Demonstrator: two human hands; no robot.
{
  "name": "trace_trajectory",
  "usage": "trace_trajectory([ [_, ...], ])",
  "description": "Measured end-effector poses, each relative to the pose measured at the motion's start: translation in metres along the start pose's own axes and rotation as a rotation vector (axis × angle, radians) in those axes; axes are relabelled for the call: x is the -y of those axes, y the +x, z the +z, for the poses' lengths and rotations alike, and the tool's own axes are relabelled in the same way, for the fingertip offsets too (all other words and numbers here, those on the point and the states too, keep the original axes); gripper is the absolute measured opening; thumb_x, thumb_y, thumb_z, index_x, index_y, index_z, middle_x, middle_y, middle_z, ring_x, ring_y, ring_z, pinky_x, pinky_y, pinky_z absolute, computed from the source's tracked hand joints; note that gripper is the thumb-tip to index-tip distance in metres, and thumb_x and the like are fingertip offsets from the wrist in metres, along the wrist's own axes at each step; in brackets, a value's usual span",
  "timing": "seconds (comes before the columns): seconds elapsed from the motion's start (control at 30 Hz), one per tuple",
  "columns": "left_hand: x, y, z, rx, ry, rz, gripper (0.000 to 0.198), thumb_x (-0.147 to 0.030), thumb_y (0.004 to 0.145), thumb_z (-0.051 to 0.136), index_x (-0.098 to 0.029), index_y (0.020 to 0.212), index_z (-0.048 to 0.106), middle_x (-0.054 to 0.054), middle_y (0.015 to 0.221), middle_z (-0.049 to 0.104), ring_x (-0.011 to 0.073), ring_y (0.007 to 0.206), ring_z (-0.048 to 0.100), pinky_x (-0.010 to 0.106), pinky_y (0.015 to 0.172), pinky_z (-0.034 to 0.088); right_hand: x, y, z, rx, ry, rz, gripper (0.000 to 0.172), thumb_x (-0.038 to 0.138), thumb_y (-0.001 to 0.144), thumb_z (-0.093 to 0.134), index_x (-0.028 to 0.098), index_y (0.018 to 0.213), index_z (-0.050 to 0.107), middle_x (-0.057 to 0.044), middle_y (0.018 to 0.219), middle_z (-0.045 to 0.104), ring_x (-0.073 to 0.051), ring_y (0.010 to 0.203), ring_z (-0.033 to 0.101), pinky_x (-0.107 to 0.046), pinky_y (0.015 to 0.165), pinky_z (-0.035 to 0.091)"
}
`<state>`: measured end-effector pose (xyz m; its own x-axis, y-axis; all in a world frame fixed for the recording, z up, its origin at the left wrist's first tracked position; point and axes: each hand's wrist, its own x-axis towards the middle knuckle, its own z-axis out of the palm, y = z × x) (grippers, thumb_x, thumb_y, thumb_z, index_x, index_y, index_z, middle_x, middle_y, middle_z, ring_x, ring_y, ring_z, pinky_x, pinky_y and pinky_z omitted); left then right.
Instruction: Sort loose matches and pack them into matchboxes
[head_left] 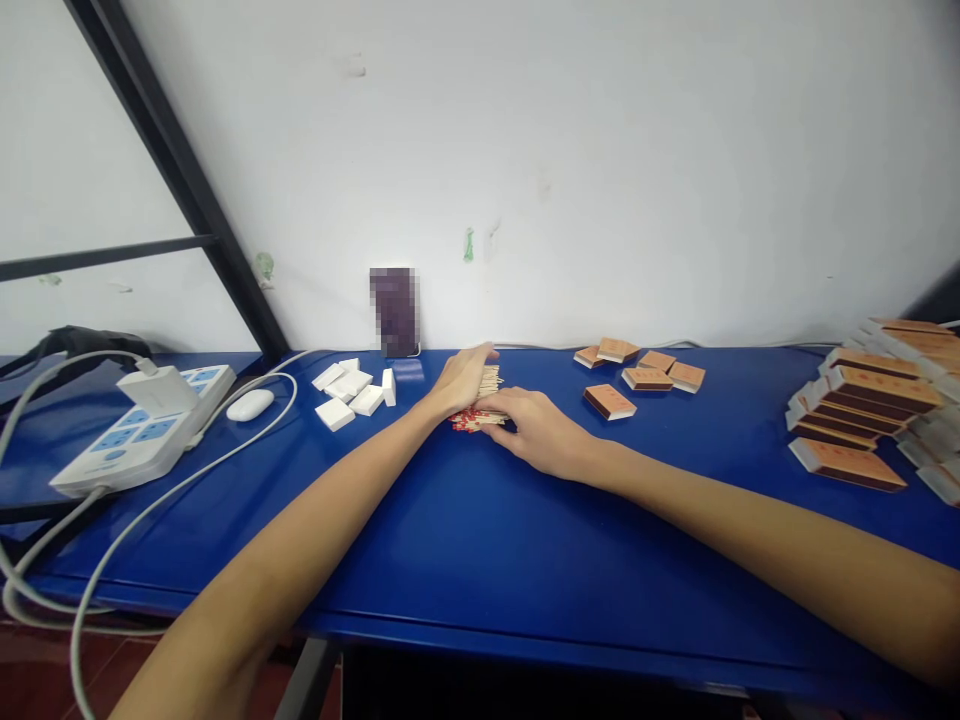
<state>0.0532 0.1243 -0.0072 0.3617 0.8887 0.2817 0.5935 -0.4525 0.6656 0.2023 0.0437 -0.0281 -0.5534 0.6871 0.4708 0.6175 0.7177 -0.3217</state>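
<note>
A pile of red-tipped matches [469,420] lies on the blue table [450,540], between and under my two hands. My left hand [461,380] rests on edge along the pile's left and far side, its fingers mostly hidden behind the palm. From the right, my right hand [529,425] touches the matches, its thumb and fingers curled around the pile's right side. Pale match sticks show between the hands, and red tips face the near left. Whether either hand grips any matches cannot be made out.
White inner boxes [349,385] lie to the left, and a phone [395,312] leans on the wall. Several matchboxes [646,379] lie right of centre, with stacked ones [847,462] at far right. A power strip [150,430], cables and white case [250,405] occupy the left.
</note>
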Motion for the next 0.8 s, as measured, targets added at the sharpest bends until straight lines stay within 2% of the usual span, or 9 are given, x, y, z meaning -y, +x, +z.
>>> trace_trajectory([
  [0.13,0.004,-0.017,-0.017,-0.113,0.035,0.100,0.051,-0.030,0.097,0.019,-0.019,0.117,0.064,0.003,0.129,0.062,0.0199,0.125,0.051,0.033,0.112,0.032,0.000,-0.007,-0.002,-0.024,-0.022,-0.016,0.030,0.017,0.088,0.058,0.017,0.117,0.066,-0.011,0.112,0.071,-0.024,0.105,0.064,-0.042,0.091,0.051],
  [0.23,0.011,-0.038,-0.028,-0.181,0.051,0.141,0.046,-0.031,0.098,0.023,-0.017,0.110,0.065,0.006,0.120,0.065,0.0198,0.119,0.054,0.033,0.110,0.035,0.001,-0.013,-0.004,-0.013,-0.008,-0.014,0.032,0.018,0.090,0.057,0.018,0.120,0.065,-0.011,0.115,0.070,-0.024,0.108,0.064,-0.043,0.093,0.052],
  [0.3,0.017,-0.052,-0.034,-0.172,0.125,0.229,0.038,-0.032,0.097,0.031,-0.017,0.107,0.065,0.006,0.112,0.065,0.0202,0.110,0.057,0.035,0.104,0.040,0.001,-0.016,-0.006,-0.023,0.007,-0.027,0.033,0.019,0.090,0.057,0.020,0.121,0.064,-0.010,0.118,0.069,-0.024,0.110,0.063,-0.044,0.095,0.051],
  [0.4,0.022,-0.066,-0.040,-0.083,0.318,0.409,0.033,-0.031,0.097,0.037,-0.018,0.113,0.063,0.006,0.110,0.062,0.0206,0.105,0.056,0.037,0.098,0.043,0.001,-0.019,-0.006,-0.034,0.035,-0.067,0.035,0.018,0.089,0.056,0.023,0.123,0.063,-0.008,0.121,0.068,-0.023,0.114,0.062,-0.044,0.098,0.051],
  [0.47,0.024,-0.069,-0.042,-0.046,0.406,0.454,0.032,-0.030,0.097,0.039,-0.018,0.116,0.062,0.007,0.112,0.060,0.0210,0.104,0.054,0.038,0.097,0.044,0.001,-0.021,-0.007,-0.045,0.047,-0.093,0.035,0.017,0.090,0.055,0.023,0.123,0.062,-0.007,0.122,0.068,-0.022,0.117,0.061,-0.043,0.101,0.050],
  [0.63,0.024,-0.064,-0.038,-0.012,0.447,0.355,0.039,-0.037,0.098,0.039,-0.020,0.128,0.057,0.009,0.124,0.054,0.0243,0.116,0.048,0.043,0.105,0.040,0.000,-0.023,-0.005,-0.119,0.024,-0.062,0.031,0.017,0.090,0.053,0.021,0.120,0.062,-0.009,0.122,0.066,-0.022,0.113,0.061,-0.043,0.099,0.049],
  [0.8,0.026,-0.062,-0.034,0.097,0.474,0.258,0.049,-0.047,0.099,0.033,-0.026,0.142,0.046,0.010,0.144,0.040,0.0301,0.134,0.033,0.054,0.110,0.030,0.000,-0.024,-0.003,-0.145,-0.070,0.041,0.024,0.021,0.090,0.054,0.019,0.111,0.064,-0.008,0.100,0.067,-0.023,0.094,0.060,-0.041,0.087,0.050],
])
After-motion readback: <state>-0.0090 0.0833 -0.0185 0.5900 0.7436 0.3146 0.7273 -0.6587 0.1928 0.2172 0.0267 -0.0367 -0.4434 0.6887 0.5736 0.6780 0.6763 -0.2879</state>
